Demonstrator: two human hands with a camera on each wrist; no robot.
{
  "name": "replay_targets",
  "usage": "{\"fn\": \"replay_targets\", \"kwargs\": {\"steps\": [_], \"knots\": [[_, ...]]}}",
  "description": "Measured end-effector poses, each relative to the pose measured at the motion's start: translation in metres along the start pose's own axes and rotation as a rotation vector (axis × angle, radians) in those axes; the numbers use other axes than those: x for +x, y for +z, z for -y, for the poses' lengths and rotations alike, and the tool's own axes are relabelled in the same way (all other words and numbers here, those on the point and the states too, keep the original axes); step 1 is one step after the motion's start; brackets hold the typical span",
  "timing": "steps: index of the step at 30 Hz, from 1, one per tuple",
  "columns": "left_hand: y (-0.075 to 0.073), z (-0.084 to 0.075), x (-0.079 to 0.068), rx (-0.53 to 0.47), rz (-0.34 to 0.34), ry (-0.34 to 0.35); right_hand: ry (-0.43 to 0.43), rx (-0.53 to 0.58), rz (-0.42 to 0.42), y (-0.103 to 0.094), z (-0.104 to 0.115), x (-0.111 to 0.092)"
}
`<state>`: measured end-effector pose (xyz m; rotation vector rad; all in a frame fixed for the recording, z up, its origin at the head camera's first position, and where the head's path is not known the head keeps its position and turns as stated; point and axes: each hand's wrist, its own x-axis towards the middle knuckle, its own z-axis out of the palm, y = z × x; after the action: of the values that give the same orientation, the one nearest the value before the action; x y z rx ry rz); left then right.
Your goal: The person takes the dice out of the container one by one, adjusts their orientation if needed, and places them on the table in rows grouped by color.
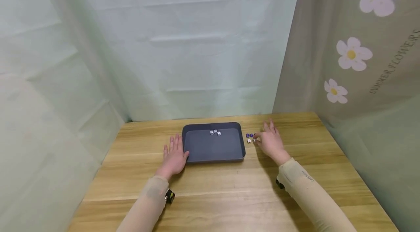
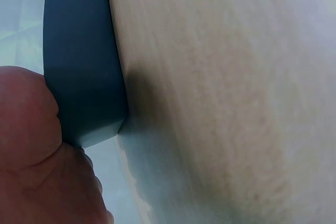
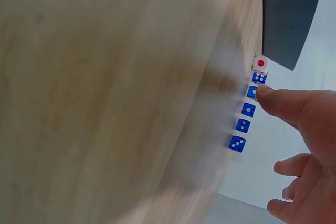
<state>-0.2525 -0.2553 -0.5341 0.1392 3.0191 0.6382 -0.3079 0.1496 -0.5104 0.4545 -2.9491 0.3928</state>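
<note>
A dark grey rectangular tray (image 1: 214, 150) lies on the wooden table, with three white dice (image 1: 215, 132) inside near its far wall. My left hand (image 1: 175, 159) rests at the tray's left side, fingers straight and thumb touching the rim; in the left wrist view the thumb meets the tray wall (image 2: 86, 61). Right of the tray, my right hand (image 1: 270, 142) pinches a white die (image 1: 254, 140) between thumb and index finger, mostly hidden. Beside it sits another white die (image 3: 261, 64). Behind them runs a row of blue dice (image 3: 243, 125), partly covered by the thumb.
The wooden table (image 1: 229, 195) reaches back to a pale hanging cloth (image 1: 197, 49). On the right hangs a curtain with printed flowers (image 1: 351, 55). A dark band (image 1: 169, 196) sits on the left wrist.
</note>
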Motion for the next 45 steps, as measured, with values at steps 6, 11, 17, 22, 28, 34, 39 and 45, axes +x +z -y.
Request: {"fn": "replay_targets", "kwargs": {"steps": [6,11,17,22,28,34,39,45], "knots": [[0.002,0.001,0.0,0.005,-0.016,0.001,-0.009,-0.005,0.0,0.001,0.002,0.001],[0.001,0.002,-0.002,-0.034,-0.025,0.008,-0.014,-0.016,0.007,0.002,0.004,0.002],[-0.003,-0.002,-0.004,-0.042,-0.011,0.0,-0.015,-0.033,0.006,0.003,0.005,0.003],[-0.008,-0.008,-0.005,0.015,0.014,-0.029,-0.014,-0.032,-0.002,0.005,0.004,0.003],[-0.007,-0.006,-0.004,0.023,0.018,-0.029,-0.001,-0.035,0.002,0.007,0.004,0.003],[-0.005,-0.006,-0.004,0.016,0.018,-0.031,0.003,-0.018,-0.002,0.007,0.005,0.004],[-0.006,-0.006,-0.003,0.005,0.014,-0.024,0.002,-0.008,-0.012,0.008,0.004,0.004],[-0.005,-0.005,-0.003,0.011,0.014,-0.019,-0.002,-0.007,-0.023,0.009,0.004,0.004]]}}
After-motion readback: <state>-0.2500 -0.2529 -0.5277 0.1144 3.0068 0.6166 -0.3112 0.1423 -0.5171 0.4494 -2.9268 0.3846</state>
